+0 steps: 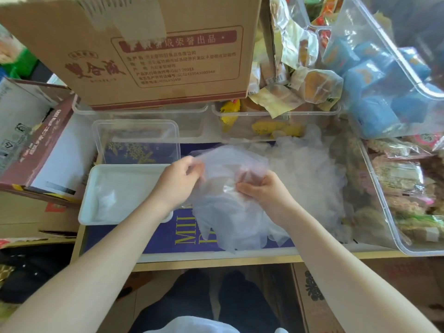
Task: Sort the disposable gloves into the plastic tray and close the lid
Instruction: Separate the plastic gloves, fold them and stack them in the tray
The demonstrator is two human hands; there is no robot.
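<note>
Both hands meet over the middle of the surface [158, 239], which is covered by a dark blue sheet with yellow lettering. Between them hangs a bunch of thin, translucent disposable gloves [223, 212]. The left hand [177, 181] pinches the upper left edge of the bunch with curled fingers, and the right hand [262, 191] grips its right side, fingers curled into the film. The loose lower part of the gloves droops below both hands toward the near edge of the surface.

Just left of the left hand, and partly under its wrist, sits the white plastic tray [91, 188]; a little crumpled clear film lies inside it. Beyond the tray, further from the left hand, the clear lid [137, 131] stands tilted, not on the tray.

To the right of the right hand and beyond it, more translucent gloves lie in a loose pile [305, 164], touching the bunch being held.

Further out from both hands a large cardboard box [149, 51] rests on clear bins. Far right of the right hand, a clear bin [408, 246] holds wrapped snacks, and another above it holds blue packets [370, 75].
</note>
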